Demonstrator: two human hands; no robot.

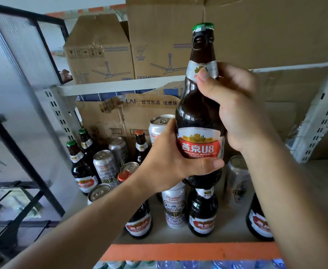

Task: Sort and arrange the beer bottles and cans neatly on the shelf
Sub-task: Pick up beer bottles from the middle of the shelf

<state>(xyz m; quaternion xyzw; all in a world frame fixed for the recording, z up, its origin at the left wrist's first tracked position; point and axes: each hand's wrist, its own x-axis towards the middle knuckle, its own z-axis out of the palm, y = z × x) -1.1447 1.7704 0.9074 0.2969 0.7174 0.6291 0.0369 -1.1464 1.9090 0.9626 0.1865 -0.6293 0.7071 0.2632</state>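
Note:
A tall brown beer bottle (200, 113) with a green cap and a red U8 label is held upright, high above the shelf board (229, 228). My right hand (235, 111) grips its shoulder and upper body. My left hand (171, 160) grips its lower part, thumb across the label's bottom edge. Below on the shelf stand several more brown bottles, such as one at the front centre (203, 214) and one at the left (81, 171), mixed with silver and white cans, like the white can (174, 206) and the grey can (105, 166). My arms hide parts of the group.
A torn cardboard box (120, 115) stands behind the drinks. More boxes (101, 53) sit on the upper shelf. Perforated grey uprights (62, 113) frame the shelf, with an orange front beam (188, 251). A black metal frame (23, 144) stands to the left. Water bottles show below.

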